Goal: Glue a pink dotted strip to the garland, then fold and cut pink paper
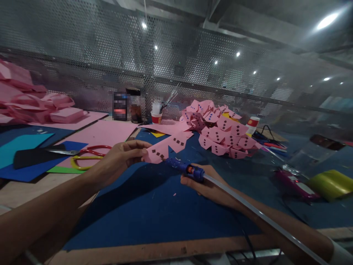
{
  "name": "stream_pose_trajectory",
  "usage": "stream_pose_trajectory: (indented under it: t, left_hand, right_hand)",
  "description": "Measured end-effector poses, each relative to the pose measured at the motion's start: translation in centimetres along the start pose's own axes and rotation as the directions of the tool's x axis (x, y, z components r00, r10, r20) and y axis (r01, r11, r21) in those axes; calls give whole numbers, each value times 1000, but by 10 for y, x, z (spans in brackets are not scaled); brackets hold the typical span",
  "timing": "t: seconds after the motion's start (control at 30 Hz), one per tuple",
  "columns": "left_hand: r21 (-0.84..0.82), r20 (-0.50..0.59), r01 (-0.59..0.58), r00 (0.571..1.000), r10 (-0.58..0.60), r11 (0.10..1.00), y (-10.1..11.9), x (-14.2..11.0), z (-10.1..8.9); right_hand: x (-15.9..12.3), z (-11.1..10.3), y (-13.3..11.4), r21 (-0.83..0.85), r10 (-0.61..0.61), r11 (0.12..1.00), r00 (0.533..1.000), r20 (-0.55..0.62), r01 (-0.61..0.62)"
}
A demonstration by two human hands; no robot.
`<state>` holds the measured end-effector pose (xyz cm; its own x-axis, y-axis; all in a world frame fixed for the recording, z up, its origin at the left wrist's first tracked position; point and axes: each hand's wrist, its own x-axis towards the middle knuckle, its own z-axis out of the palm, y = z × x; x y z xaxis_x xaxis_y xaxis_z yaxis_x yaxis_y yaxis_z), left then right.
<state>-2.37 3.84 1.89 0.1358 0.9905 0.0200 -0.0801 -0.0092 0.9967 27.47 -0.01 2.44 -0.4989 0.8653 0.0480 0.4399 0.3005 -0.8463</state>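
Between the thumb and fingers of my left hand [125, 162] is the left end of a pink paper cutout [157, 150] with small dark squares on it. My right hand [211, 184] is wrapped round a blue hot glue gun [183, 167], with a long clear glue stick [256, 211] running out of its back end toward my forearm. The gun's nozzle points left, at the lower edge of the cutout near the dark squares; whether it touches the paper I cannot tell. Beyond my right hand lies a heap of similar pink cutouts [220, 132] with dark or blue squares.
Scissors [79, 152] with red and yellow handles lie on coloured sheets at left. Folded pink paper pieces [35, 103] are piled behind them. Jars [136, 110] and a paper cup [156, 117] stand along the perforated metal screen [110, 59]. A yellow object [331, 185] sits at right.
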Motion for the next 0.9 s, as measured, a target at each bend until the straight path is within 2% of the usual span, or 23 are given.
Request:
stream_pose_trajectory:
  t: [0.5, 0.9]
  left_hand:
    - [16, -3, 3, 1000, -3, 1000, -2, 2, -3]
    - [21, 42, 6, 999, -7, 1000, -1, 0, 0]
  right_hand:
    - [-3, -2, 0, 45, 19, 999, 1000, -23, -18]
    - [-1, -3, -2, 35, 29, 999, 999, -32, -27]
